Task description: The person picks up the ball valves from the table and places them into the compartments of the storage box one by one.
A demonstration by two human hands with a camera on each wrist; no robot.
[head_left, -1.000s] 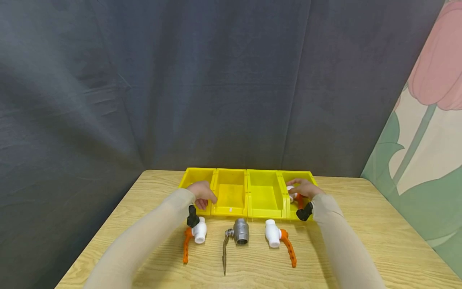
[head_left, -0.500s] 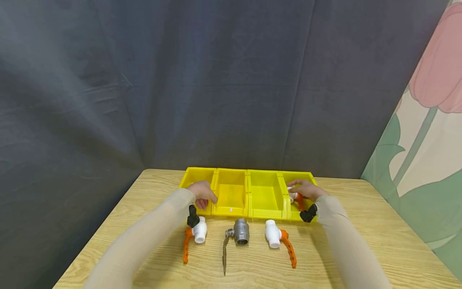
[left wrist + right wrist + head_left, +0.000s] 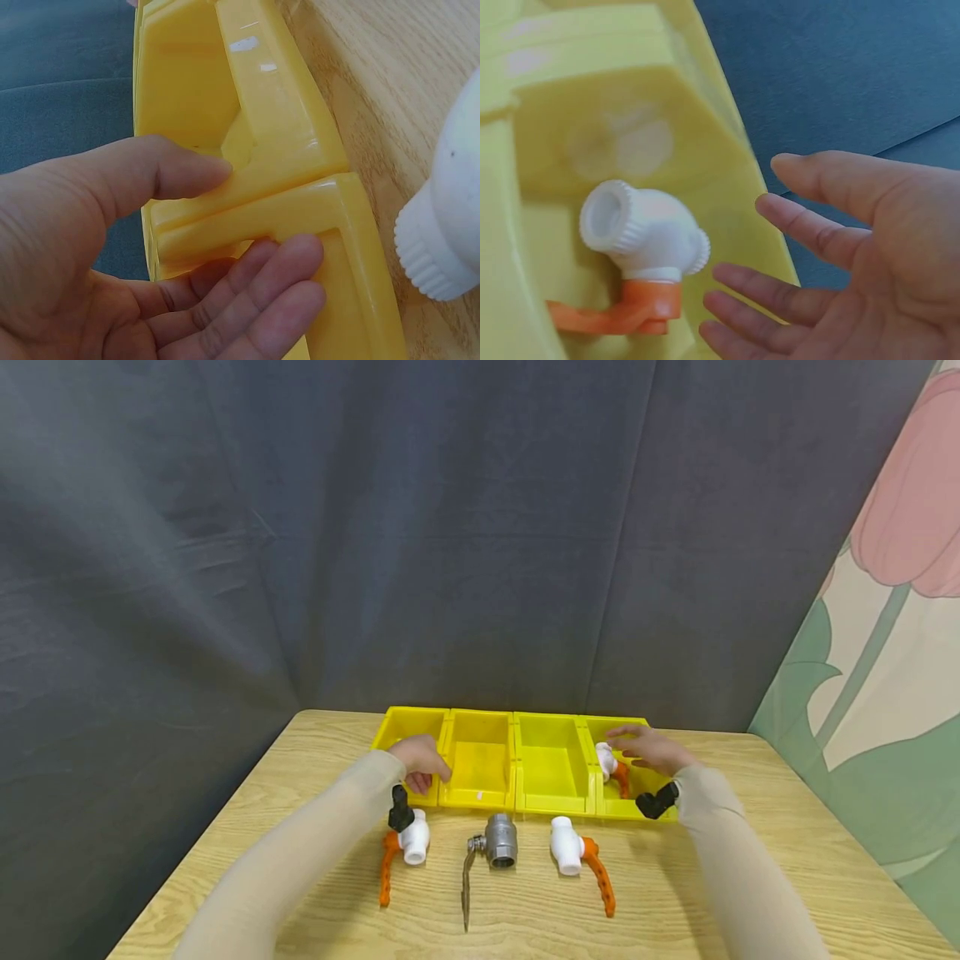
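Observation:
My right hand (image 3: 647,748) is over the rightmost yellow bin, fingers spread and holding nothing. Just beside its fingertips, a white ball valve (image 3: 649,225) with an orange handle (image 3: 622,315) lies in that bin, apart from the hand. My left hand (image 3: 422,762) hovers at the leftmost bin (image 3: 408,720); its thumb and loosely bent fingers lie along the partition (image 3: 247,206) with nothing gripped. Whether they touch the plastic I cannot tell. On the table in front lie a white valve (image 3: 415,839) near the left wrist, a metal ball valve (image 3: 501,841) and another white valve (image 3: 566,846).
Four yellow bins stand joined in a row; the two middle ones, a left-middle bin (image 3: 480,760) and a right-middle bin (image 3: 553,768), show bare floors. A dark curtain (image 3: 465,543) hangs behind the wooden table (image 3: 750,793). A flower-patterned wall (image 3: 885,677) rises at the right.
My right hand has let go of the white valve and drawn back to the right with fingers opening. The valve stays in the rightmost bin. The left hand has stayed put.

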